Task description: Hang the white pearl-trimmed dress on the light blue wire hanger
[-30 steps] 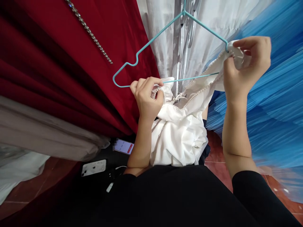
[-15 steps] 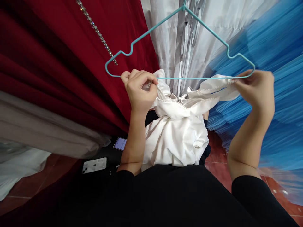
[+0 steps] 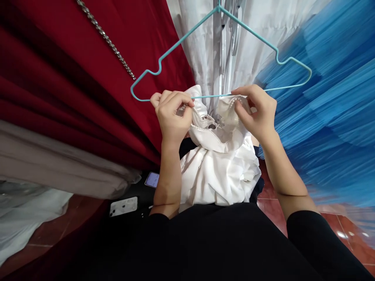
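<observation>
A white dress [image 3: 216,175] with pearl beading along its neckline lies bunched over my lap. Above it hangs a light-blue hanger [image 3: 187,36], its lower bar running behind or through my fingers. My left hand [image 3: 174,113] is closed on the dress's beaded edge and touches the hanger bar. Closer to the middle, my right hand [image 3: 258,111] pinches the other beaded side of the neckline just below the bar. The dress sags between both hands. How far each hand also grips the bar is partly hidden.
Red fabric [image 3: 117,101] with a rhinestone strip [image 3: 107,38] hangs at left, blue tulle [image 3: 322,128] at right. White curtains [image 3: 263,39] and a metal rack [image 3: 217,50] stand ahead. Two phones, a white one [image 3: 123,206] and a lit one [image 3: 151,179], lie on a dark surface.
My right hand has moved left along the bar toward the middle, bringing its side of the dress with it. The stretched neckline is now slack. My left hand stays nearly in place.
</observation>
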`<state>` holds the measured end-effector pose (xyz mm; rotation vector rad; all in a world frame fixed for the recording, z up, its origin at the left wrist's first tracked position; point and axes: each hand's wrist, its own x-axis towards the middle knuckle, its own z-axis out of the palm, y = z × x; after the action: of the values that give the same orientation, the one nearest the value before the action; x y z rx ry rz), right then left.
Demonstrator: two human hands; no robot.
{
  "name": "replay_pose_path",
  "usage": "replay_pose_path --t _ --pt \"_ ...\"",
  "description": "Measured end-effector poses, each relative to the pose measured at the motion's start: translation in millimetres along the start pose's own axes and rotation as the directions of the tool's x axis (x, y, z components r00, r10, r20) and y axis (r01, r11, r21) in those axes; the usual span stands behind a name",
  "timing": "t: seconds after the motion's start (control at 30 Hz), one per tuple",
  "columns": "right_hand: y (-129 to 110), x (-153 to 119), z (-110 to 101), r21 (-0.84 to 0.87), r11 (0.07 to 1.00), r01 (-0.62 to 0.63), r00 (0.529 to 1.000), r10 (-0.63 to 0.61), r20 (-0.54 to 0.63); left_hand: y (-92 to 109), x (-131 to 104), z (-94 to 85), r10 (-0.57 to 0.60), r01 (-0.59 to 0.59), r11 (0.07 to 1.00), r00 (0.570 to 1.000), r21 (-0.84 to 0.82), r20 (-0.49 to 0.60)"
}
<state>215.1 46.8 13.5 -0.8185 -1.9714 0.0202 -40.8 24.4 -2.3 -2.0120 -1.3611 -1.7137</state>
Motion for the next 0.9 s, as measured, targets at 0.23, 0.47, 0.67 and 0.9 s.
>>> replay_pose_path --t 0.23,0.47,0.67,0.9 --pt "13 4 -1 0.007 0.993 -0.117 0.992 0.117 -0.054 3 -15 9.6 -0.124 0.115 0.989 0.986 -0.088 -0.111" --pt "9 2 -2 0.026 0.976 -0.216 0.976 0.217 -0.03 -24 -43 3.9 -0.222 0.286 0.958 0.718 -0.011 -0.66" --pt "7 1 -4 -0.036 0.974 -0.225 0.974 0.224 -0.041 -40 -35 -22.8 -0.445 0.341 0.893 0.762 -0.294 -0.471" --pt "2 1 -9 -0.021 0.974 -0.225 0.974 0.225 -0.017 -41 19 -39.3 -0.444 0.209 0.868 0.731 -0.449 -0.518"
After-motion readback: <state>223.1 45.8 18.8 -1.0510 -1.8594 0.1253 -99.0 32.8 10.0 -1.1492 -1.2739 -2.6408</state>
